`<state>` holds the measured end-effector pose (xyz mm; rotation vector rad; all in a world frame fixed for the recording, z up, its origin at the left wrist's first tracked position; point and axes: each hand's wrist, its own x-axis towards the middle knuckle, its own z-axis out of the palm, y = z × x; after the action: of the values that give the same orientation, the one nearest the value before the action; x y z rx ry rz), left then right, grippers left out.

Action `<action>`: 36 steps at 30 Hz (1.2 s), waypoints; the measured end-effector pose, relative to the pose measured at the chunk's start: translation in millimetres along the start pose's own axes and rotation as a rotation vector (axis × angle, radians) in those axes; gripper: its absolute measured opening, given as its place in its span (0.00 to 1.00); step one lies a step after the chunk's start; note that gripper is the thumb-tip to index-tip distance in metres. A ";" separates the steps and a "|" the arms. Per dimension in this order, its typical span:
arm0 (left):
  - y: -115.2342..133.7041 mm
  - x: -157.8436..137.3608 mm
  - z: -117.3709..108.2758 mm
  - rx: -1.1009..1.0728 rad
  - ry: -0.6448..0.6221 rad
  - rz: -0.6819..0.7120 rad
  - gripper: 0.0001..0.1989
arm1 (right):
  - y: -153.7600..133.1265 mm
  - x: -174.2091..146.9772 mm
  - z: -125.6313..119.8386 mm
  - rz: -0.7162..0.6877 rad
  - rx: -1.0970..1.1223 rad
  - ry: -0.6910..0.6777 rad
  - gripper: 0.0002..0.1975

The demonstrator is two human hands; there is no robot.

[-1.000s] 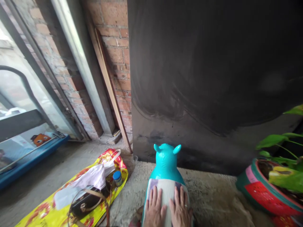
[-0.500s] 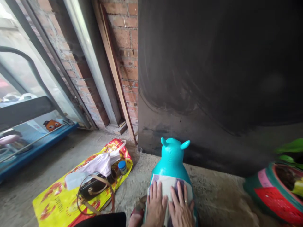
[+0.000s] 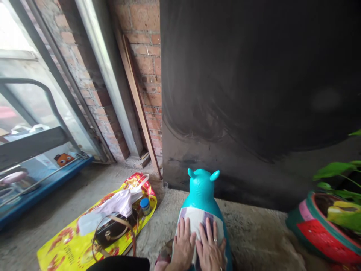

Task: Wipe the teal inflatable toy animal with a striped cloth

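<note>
A turquoise inflatable animal toy (image 3: 201, 188) with two small ears stands on the floor in front of me, its head away from me. Over its back lies a white cloth with purple patches (image 3: 194, 213). My left hand (image 3: 184, 241) rests flat on the left part of the cloth, fingers stretched out. Beside it my right hand (image 3: 210, 244), with a ring on one finger, lies flat on the right part, fingers spread. Neither hand grips anything. The toy's lower body is partly hidden by my hands and the cloth.
To the left a yellow and red plastic sheet (image 3: 60, 246) holds a dark handbag (image 3: 111, 227), a pale cloth (image 3: 120, 203) and a blue-lidded jar (image 3: 144, 206). A blue trolley (image 3: 70, 168) stands further left. A black board (image 3: 254, 94) rises ahead; a potted plant (image 3: 303, 222) is at right.
The view has tilted up slightly, so the surroundings sit lower in the picture. Both hands stay flat on the cloth, having slid slightly back toward me.
</note>
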<state>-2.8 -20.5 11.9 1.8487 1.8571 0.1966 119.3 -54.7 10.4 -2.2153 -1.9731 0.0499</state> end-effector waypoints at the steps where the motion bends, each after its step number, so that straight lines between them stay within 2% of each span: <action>1: -3.0 -9.3 -0.4 0.012 -0.007 0.013 0.29 | 1.2 -12.6 5.0 -0.008 -0.018 0.022 0.25; 4: -9.8 -34.2 -1.4 0.017 -0.040 0.059 0.30 | 4.7 -47.2 15.0 -0.008 -0.070 0.059 0.25; 7: -10.6 -48.6 -3.7 0.001 -0.072 0.074 0.31 | 4.9 -64.3 11.1 -0.001 -0.081 0.023 0.27; 16: 0.8 -56.4 -19.9 -0.059 -0.056 0.091 0.30 | 0.3 -54.4 -39.0 0.035 0.018 -0.321 0.36; 20: 3.1 -59.4 -24.2 -0.080 -0.044 0.103 0.30 | -1.5 -52.8 -54.1 0.019 0.027 -0.393 0.40; 24: 3.2 -61.6 -24.1 -0.100 -0.049 0.099 0.30 | -3.2 -54.6 -55.5 0.019 0.013 -0.376 0.40; 29: 0.9 -58.4 -20.6 -0.121 -0.046 0.089 0.30 | 1.7 -56.1 -38.3 -0.017 -0.009 -0.266 0.39; 32: -2.7 -45.7 -15.4 -0.154 -0.042 0.067 0.30 | 6.1 -47.1 -26.8 -0.058 -0.014 -0.202 0.38; 36: -7.8 -13.2 -4.9 -0.182 -0.045 0.050 0.31 | 6.2 -19.6 -18.9 -0.095 -0.020 -0.164 0.33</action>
<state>-12.7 -32.6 15.9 1.7615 1.7041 0.3286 125.6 -76.8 26.3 -2.1897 -2.1691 0.2065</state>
